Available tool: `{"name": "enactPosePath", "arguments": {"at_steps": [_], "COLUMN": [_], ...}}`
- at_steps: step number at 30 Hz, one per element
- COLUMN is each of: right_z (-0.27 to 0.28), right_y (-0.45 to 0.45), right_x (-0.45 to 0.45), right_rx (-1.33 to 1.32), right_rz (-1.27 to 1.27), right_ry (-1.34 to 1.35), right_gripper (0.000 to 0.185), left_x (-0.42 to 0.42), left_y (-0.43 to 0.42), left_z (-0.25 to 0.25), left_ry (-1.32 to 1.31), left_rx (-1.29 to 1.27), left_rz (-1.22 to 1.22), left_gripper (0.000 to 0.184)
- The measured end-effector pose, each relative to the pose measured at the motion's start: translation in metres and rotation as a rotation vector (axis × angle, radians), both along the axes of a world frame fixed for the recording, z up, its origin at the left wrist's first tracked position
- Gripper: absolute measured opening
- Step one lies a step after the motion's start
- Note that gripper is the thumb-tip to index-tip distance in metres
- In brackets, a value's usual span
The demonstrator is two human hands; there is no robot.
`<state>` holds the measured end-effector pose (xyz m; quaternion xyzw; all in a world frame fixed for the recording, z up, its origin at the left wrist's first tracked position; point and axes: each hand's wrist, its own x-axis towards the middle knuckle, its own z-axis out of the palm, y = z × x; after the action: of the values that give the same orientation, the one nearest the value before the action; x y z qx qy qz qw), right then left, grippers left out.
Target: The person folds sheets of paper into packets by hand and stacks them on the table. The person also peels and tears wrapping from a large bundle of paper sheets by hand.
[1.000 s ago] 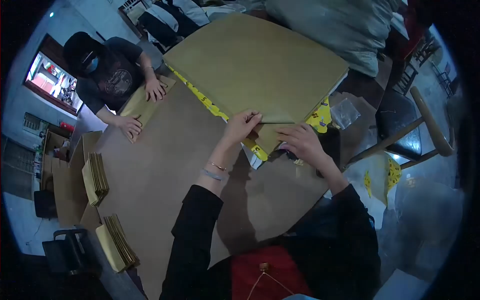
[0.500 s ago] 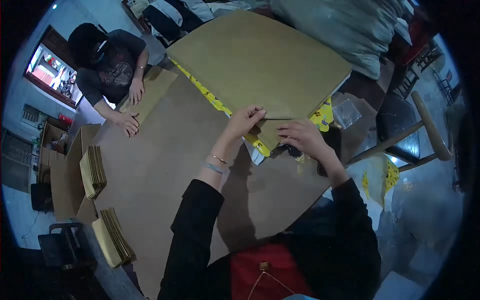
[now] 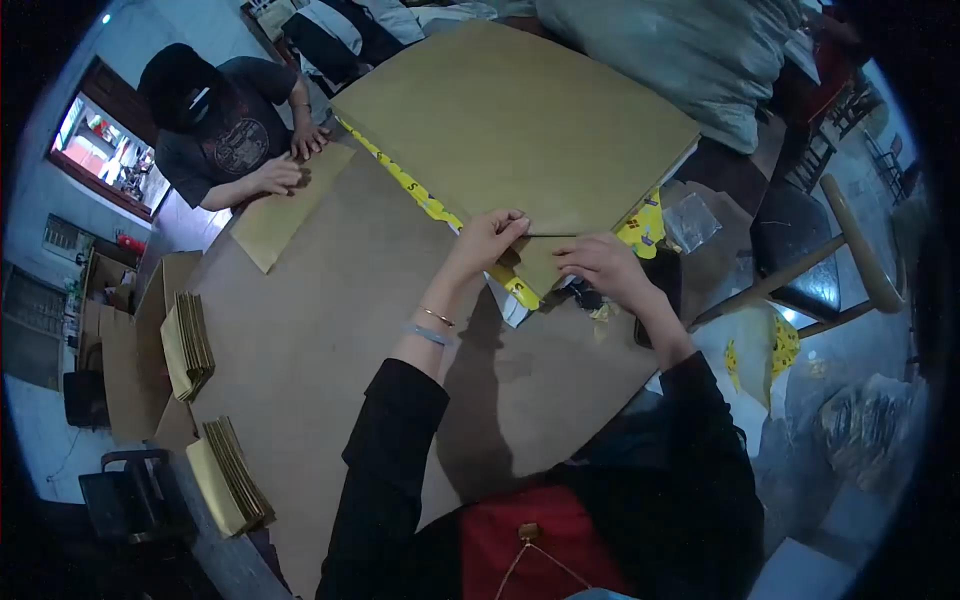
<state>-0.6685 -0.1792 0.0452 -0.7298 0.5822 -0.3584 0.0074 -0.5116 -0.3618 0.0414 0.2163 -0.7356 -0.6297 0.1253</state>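
Observation:
A stack of large brown paper sheets (image 3: 510, 120) lies in front of me, with a yellow printed strip (image 3: 425, 200) showing along its left edge. My left hand (image 3: 488, 240) pinches the near edge of the top sheet between thumb and fingers. Close beside it, my right hand (image 3: 605, 268) has its fingers bent onto the same edge, thumb underneath or hidden. Between the hands, a fold or dark gap runs along the edge, with a small flap of brown paper below it.
Across the table (image 3: 330, 370), a co-worker (image 3: 230, 130) has both hands at a folded brown paper piece (image 3: 290, 210). Bundles of folded brown paper (image 3: 228, 478) sit at the left edge near a cardboard box (image 3: 130, 370). A wooden chair (image 3: 865, 250) and clear plastic bag (image 3: 692, 222) are right.
The co-worker's hands have moved back along the paper piece, uncovering its near end. My hands stay almost in the same place at the sheet's edge.

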Motion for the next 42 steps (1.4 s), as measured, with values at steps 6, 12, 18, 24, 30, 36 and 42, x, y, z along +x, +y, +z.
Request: {"name": "enactPosePath", "arguments": {"at_steps": [6,12,18,24,30,36,42], "right_z": [0.000,0.004,0.008,0.008,-0.002,0.008,0.006], "right_y": [0.003,-0.002,-0.002,-0.006,-0.013,-0.010,-0.008], "right_x": [0.003,-0.005,0.003,0.001,-0.006,0.000,0.012], "right_rx": [0.040,0.052,0.148,0.228,0.232,0.341,-0.088], "right_rz": [-0.033,0.033,-0.092,-0.160,-0.150,-0.171,-0.251], "right_ry": [0.017,-0.113,-0.203,-0.405,-0.627,-0.822,-0.456], "right_gripper": [0.020,0.015,0.015,0.021,0.025,0.026,0.043], "left_x": [0.005,0.000,0.002,0.001,0.006,0.008,0.005], "left_y": [0.006,0.002,0.008,0.007,0.010,0.007,0.011], "left_z": [0.015,0.009,0.011,0.014,0.020,0.019,0.017], "left_ry": [-0.027,0.005,-0.022,-0.029,0.001,-0.022,-0.061], "left_rx": [-0.060,-0.056,-0.113,-0.112,-0.014,0.066,0.047], "left_rz": [0.018,0.004,0.060,0.023,-0.044,-0.135,-0.008], "left_gripper": [0.028,0.026,0.025,0.028,0.032,0.027,0.025]}}
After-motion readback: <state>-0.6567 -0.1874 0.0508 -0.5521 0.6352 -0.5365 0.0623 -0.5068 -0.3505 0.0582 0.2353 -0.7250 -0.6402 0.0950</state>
